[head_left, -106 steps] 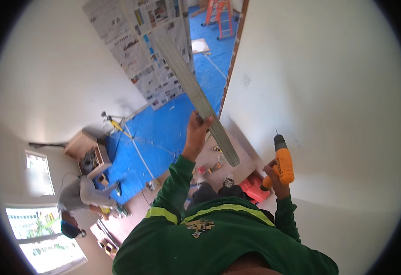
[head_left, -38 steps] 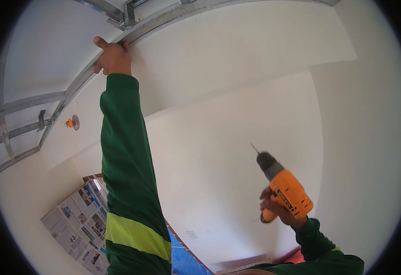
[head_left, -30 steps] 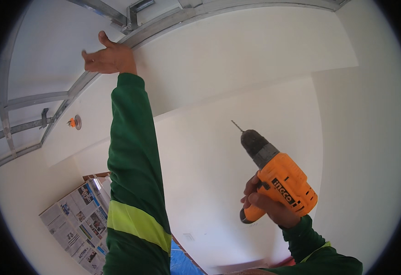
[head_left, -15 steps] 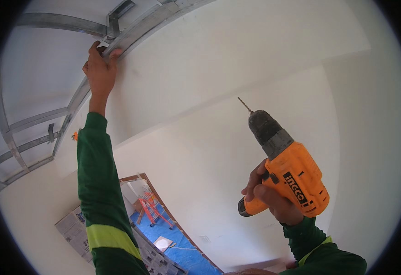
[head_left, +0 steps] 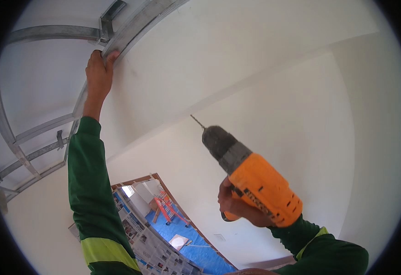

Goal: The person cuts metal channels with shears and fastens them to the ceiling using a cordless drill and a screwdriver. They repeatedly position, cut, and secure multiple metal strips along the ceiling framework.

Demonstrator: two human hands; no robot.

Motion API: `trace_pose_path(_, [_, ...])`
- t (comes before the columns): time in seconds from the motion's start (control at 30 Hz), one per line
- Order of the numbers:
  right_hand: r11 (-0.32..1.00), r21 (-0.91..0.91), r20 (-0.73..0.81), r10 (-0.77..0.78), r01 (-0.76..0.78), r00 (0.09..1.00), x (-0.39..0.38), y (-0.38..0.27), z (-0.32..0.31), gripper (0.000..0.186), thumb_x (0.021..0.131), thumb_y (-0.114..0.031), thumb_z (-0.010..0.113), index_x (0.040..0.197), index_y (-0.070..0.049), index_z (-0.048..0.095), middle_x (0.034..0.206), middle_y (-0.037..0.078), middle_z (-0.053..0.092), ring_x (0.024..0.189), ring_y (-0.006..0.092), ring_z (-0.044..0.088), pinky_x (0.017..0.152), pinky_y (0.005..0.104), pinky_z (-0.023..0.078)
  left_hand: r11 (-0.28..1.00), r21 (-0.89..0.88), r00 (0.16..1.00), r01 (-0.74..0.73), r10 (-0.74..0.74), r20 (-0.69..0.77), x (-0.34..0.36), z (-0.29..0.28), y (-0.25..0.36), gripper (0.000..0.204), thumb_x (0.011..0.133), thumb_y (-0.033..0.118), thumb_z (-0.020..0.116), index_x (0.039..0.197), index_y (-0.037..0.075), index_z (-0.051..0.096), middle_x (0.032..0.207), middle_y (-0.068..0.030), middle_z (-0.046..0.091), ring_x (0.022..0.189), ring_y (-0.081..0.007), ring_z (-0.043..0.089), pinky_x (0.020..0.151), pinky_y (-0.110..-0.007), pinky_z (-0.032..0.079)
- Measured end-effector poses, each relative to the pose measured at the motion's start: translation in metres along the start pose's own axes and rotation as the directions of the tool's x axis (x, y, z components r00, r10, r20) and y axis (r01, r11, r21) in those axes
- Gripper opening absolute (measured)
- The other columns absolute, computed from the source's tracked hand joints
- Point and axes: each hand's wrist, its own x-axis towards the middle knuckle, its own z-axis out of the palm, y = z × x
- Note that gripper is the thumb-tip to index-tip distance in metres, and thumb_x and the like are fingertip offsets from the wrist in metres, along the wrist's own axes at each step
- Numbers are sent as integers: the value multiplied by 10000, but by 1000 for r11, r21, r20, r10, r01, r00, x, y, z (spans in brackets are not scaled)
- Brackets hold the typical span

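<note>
My left hand (head_left: 99, 78) reaches up at the upper left, its fingers and thumb wrapped round the lower edge of a grey metal channel (head_left: 138, 28) of the ceiling frame. Lower right, my right hand (head_left: 241, 205) grips the handle of an orange and black cordless drill (head_left: 265, 185). A thin twist drill bit (head_left: 197, 121) sticks out of the black chuck (head_left: 219, 141) and points up and left. The bit is in the air, apart from the channel and in front of the white wall. The drill's trigger is hidden by my fingers.
More metal framing (head_left: 44, 124) crosses the ceiling at the left. White wall (head_left: 301, 91) fills the middle and right. Below, a doorway with a brown frame (head_left: 177, 209) opens onto a blue floor covering (head_left: 200, 259) and a red stepladder (head_left: 166, 208). Newspaper sheets (head_left: 138, 233) hang beside it.
My right hand has swung the drill to the left and slightly down, its bit now nearer the frame. My left hand stays on the channel, and the view has shifted a little.
</note>
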Motion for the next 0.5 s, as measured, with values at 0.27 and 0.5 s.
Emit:
trace_pose_path(0.27, [981,191,-68,51,-38,996,-14,29,-9,225,969,-109,793,1154,-98,666,973,50,746,913,183,749,843,379,621,993,-15,973,113,-108,206,7,-18,10,772,1094,625,597,1387,-88,577,1163,-379,721,1116,-570,693,966,-527,550])
trace_pose_path(0.5, [985,133,-106,124,-109,987,-32,27,-19,163,954,-135,758,1099,-104,693,909,39,723,865,174,727,837,375,607,991,-126,982,40,-15,190,4,-20,8,719,1101,564,632,1366,-101,562,1185,-397,714,1148,-545,703,989,-515,545])
